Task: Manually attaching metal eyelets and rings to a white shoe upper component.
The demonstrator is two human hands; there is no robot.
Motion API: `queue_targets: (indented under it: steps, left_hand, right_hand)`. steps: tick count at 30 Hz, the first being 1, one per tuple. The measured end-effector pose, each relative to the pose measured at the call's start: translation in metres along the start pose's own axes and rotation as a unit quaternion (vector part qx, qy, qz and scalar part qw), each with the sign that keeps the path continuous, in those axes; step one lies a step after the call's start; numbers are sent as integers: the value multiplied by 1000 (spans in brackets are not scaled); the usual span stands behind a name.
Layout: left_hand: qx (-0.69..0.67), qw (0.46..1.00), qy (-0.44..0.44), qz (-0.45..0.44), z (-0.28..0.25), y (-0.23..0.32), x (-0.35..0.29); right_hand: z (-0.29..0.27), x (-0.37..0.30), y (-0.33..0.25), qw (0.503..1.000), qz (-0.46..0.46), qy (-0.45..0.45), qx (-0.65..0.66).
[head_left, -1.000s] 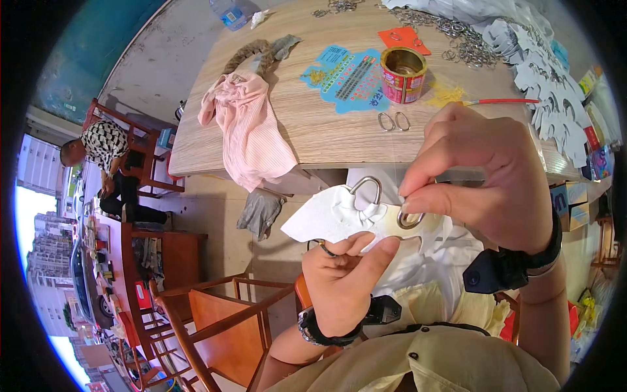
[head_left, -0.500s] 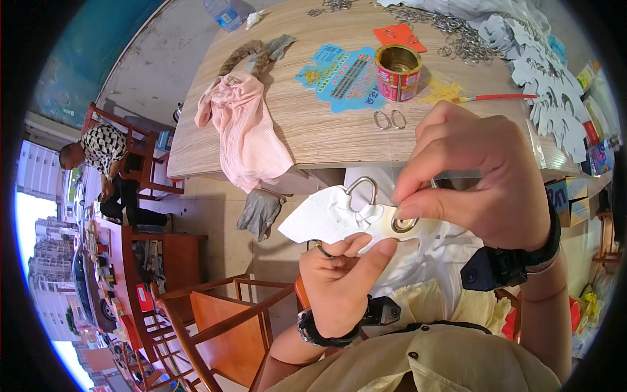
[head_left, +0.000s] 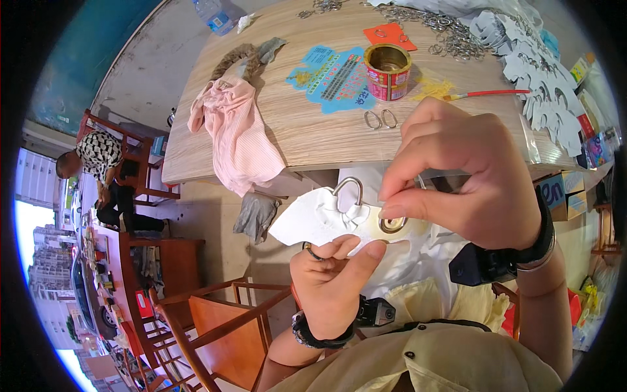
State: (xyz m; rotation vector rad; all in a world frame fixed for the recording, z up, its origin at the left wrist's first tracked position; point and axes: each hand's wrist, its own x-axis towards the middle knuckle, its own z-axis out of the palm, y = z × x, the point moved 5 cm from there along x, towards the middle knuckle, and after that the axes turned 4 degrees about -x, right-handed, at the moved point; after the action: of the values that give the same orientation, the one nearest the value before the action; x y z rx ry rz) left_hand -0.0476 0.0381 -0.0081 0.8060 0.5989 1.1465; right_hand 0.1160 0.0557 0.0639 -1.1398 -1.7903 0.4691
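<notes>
My left hand (head_left: pixel 330 281) grips a white piece of sheet material (head_left: pixel 297 219) by its lower edge, thumb in front, above my lap. A metal ring (head_left: pixel 360 188) stands up from the piece's top edge, its lower part under gathered white material. Farther right, a second oval metal ring (head_left: pixel 394 228) lies against the piece on a yellowish patch. My right hand (head_left: pixel 473 179) is closed in a pinch just above that second ring. Whatever lies between its thumb and fingers is too hidden to make out.
On the table (head_left: pixel 313 145) are two loose oval rings (head_left: pixel 381 119), an open red tin (head_left: pixel 388 72), a red-handled brush (head_left: pixel 490 93), a pink cloth (head_left: pixel 238 134), a ring pile (head_left: pixel 457 32) and stacked white pieces (head_left: pixel 545 78). A chair (head_left: pixel 225 330) stands left; a person (head_left: pixel 101 157) sits beyond.
The whole view has shifted slightly, with the table things sitting a little farther left. Both hands keep nearly the same hold, the right pinch still over the second ring.
</notes>
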Motion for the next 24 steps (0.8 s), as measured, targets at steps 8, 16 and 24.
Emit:
queue_targets:
  steps: [8, 16, 24]
  left_hand:
    - [0, 1000, -1, -5, 1, 0, 0]
    - [20, 1000, -10, -3, 1, 1, -1]
    - [76, 995, 66, -26, 7, 4, 0]
  right_hand:
    - [-1, 1, 0, 1000, -20, 8, -2]
    - [-2, 1, -2, 1000, -23, 13, -12]
    - [-1, 3, -4, 999, -28, 10, -22]
